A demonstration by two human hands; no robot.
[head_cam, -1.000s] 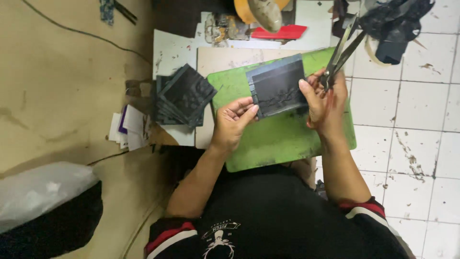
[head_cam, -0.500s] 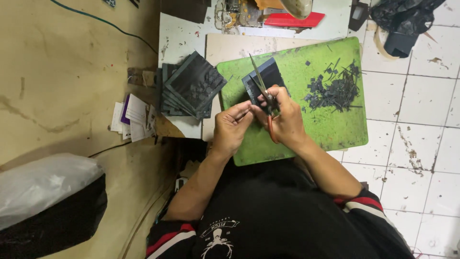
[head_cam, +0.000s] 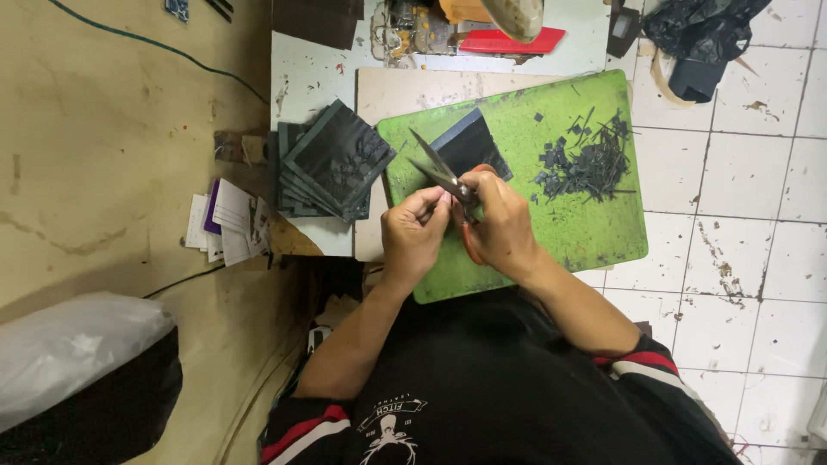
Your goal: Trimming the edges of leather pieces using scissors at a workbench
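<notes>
Right hand (head_cam: pixel 504 226) closed round scissors (head_cam: pixel 444 176), blades parted. Left hand (head_cam: pixel 413 234) pinches black sheet (head_cam: pixel 469 146) over green mat (head_cam: pixel 594 232). Offcuts pile (head_cam: pixel 590 159) present; uncut stack (head_cam: pixel 332 164) remains beside mat, so judged part-way.

Shirt (head_cam: pixel 517 387): black, short-sleeved; red and white bands at sleeve ends; small white printed emblem on chest. Forearms bare.

Two hands (head_cam: pixel 413 237) – one scissors (head_cam: pixel 441 175)
</notes>
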